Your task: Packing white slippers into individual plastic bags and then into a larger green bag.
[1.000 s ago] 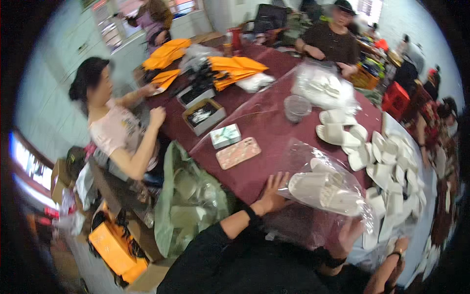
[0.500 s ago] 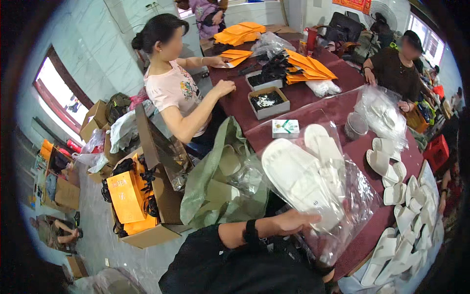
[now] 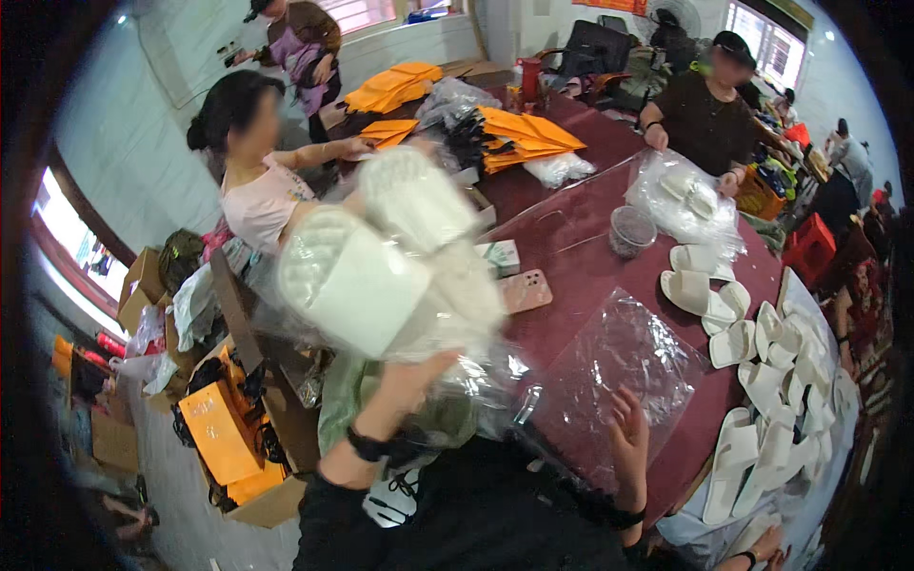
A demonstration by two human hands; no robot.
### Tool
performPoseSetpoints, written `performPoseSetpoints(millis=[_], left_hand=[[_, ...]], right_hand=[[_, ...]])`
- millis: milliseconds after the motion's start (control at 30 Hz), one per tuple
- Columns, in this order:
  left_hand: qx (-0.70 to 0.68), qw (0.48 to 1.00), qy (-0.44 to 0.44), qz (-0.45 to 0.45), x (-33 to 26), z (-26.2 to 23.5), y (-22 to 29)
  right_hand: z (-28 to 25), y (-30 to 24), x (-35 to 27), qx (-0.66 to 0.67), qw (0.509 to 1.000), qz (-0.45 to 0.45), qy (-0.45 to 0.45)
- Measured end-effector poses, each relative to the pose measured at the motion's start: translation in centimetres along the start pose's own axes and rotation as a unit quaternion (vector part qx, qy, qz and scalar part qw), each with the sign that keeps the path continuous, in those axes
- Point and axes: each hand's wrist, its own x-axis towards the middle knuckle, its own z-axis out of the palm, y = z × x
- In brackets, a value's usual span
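Since half a second ago the bagged pair of white slippers (image 3: 381, 257) has risen from the table edge and now hangs blurred in the air out to the person's left, above a green sack (image 3: 367, 409). The left hand (image 3: 419, 373) grips the clear bag from below, fingers closed into the plastic. The right hand (image 3: 628, 428) lies open, fingers spread, on an empty clear bag (image 3: 619, 366) flat on the maroon table (image 3: 581, 266). Loose white slippers (image 3: 771, 371) crowd the table's right side.

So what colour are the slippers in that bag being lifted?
White, inside a clear plastic bag held up by the left hand; the head view shows it.
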Motion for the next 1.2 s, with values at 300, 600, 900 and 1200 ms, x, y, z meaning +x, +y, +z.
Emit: performPoseSetpoints(millis=[300, 600, 900, 1200], left_hand=[[0.081, 0.934, -0.138, -0.320, -0.8, -11.4, -3.0], [-0.077, 0.915, -0.014, -0.396, -3.2, -10.9, -11.8], [0.175, 0.960, 0.140, -0.170, -3.0, -10.1, -8.7], [0.127, 0.950, 0.258, -0.123, -2.8, -10.3, -10.6]], right_hand=[[-1.8, 4.4, -0.6, -0.374, 0.927, -0.014, 0.016], [-2.2, 3.0, -0.9, -0.416, 0.909, 0.015, 0.016], [-2.3, 4.5, -1.2, -0.422, 0.906, 0.022, 0.016], [-2.5, 4.2, -1.1, -0.411, 0.910, 0.046, -0.005]])
